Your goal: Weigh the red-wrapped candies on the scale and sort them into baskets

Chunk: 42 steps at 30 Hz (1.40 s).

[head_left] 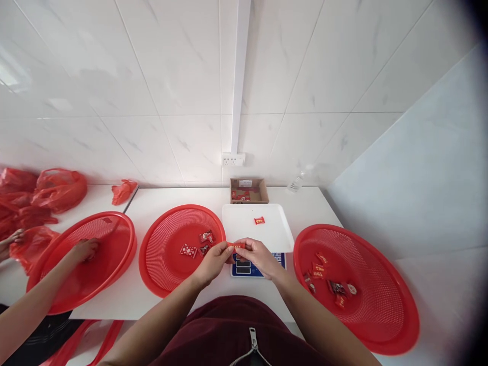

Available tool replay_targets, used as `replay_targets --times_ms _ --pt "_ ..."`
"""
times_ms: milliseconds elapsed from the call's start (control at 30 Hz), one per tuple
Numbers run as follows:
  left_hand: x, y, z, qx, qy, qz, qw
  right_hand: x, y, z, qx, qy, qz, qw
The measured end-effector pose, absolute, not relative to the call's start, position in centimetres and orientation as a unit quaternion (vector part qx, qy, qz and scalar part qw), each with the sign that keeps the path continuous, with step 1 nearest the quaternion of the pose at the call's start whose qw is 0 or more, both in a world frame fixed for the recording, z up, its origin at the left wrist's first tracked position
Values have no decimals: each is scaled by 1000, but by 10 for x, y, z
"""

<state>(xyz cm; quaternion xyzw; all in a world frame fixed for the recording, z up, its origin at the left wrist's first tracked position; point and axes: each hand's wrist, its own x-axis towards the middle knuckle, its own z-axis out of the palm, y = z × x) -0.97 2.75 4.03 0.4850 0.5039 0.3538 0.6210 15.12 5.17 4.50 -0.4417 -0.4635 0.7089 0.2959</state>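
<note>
Between my left hand (216,259) and my right hand (258,254), a small red-wrapped candy (237,245) is pinched at both ends. Both hands are closed and hover over the front of a weighing scale (278,260) with a blue keypad. One more red candy (259,220) lies on the scale's white tray (244,213). Left of my hands, a red plastic basket (160,239) contains several wrapped candies (188,250). Another red basket (396,305), to the right, holds several more candies (319,270).
Behind the scale stands a cardboard box (263,192) with red packets inside. A clear plastic bottle (296,182) lies near the wall. At left, a co-worker's hand (84,250) reaches into a third red basket (131,239). Red plastic bags (61,188) are piled beyond it.
</note>
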Motion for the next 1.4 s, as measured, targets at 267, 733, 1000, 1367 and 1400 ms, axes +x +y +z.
replay_targets --times_ms 267,733,1000,1367,1400 --pt "-3 21 46 457 524 306 650 150 46 36 -528 -610 542 237" --pt "-40 15 24 311 570 421 633 179 110 -18 -599 -756 219 145" --pt "-65 16 18 91 575 479 657 203 135 -39 -624 -758 184 46" --pt "-48 17 24 153 558 439 687 205 111 -46 -665 -692 228 164" --pt "-43 17 26 180 550 425 696 203 106 -42 -664 -661 278 211"
